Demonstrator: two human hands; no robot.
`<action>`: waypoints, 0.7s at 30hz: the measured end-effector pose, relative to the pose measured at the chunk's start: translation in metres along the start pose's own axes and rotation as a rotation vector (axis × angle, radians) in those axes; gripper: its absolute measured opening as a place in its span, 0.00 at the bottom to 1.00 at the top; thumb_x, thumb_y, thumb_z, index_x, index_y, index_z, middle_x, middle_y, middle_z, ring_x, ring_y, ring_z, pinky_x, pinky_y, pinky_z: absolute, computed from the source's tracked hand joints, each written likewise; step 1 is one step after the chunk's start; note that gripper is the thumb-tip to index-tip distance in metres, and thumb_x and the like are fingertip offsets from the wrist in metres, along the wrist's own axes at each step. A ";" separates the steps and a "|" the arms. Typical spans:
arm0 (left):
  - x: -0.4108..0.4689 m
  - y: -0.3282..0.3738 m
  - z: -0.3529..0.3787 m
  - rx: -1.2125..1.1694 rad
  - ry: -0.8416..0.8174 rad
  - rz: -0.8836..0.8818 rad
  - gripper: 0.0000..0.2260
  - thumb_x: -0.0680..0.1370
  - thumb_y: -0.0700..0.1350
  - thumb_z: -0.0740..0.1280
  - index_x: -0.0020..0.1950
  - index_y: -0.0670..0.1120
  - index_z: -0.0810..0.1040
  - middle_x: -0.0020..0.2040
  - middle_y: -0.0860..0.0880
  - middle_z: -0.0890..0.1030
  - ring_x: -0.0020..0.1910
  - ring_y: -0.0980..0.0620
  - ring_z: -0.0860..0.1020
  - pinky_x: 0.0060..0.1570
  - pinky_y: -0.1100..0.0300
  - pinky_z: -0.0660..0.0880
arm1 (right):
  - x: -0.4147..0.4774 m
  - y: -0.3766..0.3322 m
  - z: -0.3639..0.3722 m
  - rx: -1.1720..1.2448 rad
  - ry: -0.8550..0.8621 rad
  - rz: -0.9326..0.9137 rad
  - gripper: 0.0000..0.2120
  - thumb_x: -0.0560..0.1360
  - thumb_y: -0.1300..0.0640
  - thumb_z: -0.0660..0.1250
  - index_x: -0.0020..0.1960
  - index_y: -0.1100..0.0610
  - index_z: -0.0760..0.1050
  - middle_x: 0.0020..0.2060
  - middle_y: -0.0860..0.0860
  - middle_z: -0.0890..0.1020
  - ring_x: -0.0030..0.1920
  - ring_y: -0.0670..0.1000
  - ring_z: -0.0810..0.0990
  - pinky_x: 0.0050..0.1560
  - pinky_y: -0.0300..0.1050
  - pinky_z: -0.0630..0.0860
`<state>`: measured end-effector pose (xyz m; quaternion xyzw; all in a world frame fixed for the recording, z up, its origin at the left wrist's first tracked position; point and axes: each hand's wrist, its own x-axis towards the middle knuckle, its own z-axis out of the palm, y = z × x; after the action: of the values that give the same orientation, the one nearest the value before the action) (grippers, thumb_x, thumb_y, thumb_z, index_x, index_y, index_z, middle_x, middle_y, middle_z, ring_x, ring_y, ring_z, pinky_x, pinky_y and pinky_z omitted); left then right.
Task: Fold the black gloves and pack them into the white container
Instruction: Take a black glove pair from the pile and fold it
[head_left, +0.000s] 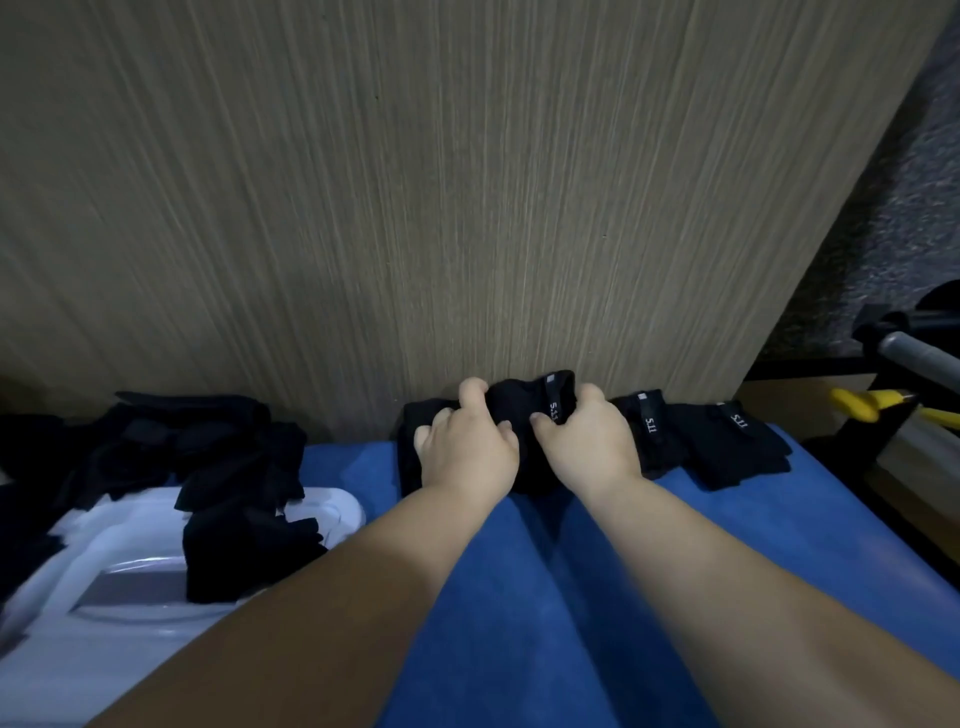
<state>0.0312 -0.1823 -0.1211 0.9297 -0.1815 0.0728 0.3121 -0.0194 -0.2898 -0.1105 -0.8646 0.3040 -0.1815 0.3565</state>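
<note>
Both your hands are on one black glove (524, 410) at the far edge of the blue cloth (519, 597) covering the desk, right up against the wood-grain panel (415, 208). Your left hand (470, 452) grips the glove's left side, fingers curled over it, thumb on top. Your right hand (582, 447) grips its right side, thumb pressed just beside the white-lettered strap (553, 402). The glove looks bunched between the two hands; how far it is folded is hard to tell. Just right of your right hand lie two folded gloves side by side on the cloth, the nearer one (649, 431) and the farther one (737, 447), each with its strap up. The white container (332, 506) sits near left, well apart from the held glove, with a couple of black gloves (239, 551) lying on it. Behind it is a loose pile of black gloves (197, 441). At far right, off the cloth, are a yellow-handled tool (862, 405) and a grey metal bar (914, 353).
</note>
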 end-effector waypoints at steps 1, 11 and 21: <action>0.001 -0.001 0.000 0.000 0.001 0.000 0.17 0.80 0.48 0.59 0.67 0.50 0.62 0.50 0.50 0.81 0.57 0.48 0.73 0.58 0.52 0.61 | -0.001 0.000 0.000 -0.087 0.010 -0.014 0.18 0.75 0.46 0.65 0.59 0.57 0.69 0.48 0.53 0.79 0.49 0.55 0.76 0.45 0.46 0.71; -0.004 -0.014 0.004 0.163 0.036 0.180 0.24 0.80 0.48 0.59 0.75 0.57 0.59 0.71 0.52 0.64 0.71 0.51 0.58 0.69 0.53 0.55 | 0.000 0.023 0.013 -0.357 0.107 -0.445 0.25 0.79 0.48 0.59 0.74 0.54 0.62 0.73 0.49 0.64 0.73 0.50 0.57 0.72 0.48 0.56; 0.003 -0.022 0.008 0.308 -0.217 0.184 0.23 0.84 0.50 0.47 0.79 0.50 0.52 0.78 0.54 0.57 0.78 0.54 0.50 0.75 0.52 0.45 | 0.003 0.029 0.019 -0.430 -0.114 -0.427 0.24 0.83 0.49 0.50 0.76 0.56 0.60 0.75 0.51 0.62 0.76 0.50 0.55 0.74 0.44 0.53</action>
<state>0.0420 -0.1717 -0.1386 0.9484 -0.2849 0.0271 0.1368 -0.0190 -0.2987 -0.1444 -0.9733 0.1266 -0.1352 0.1357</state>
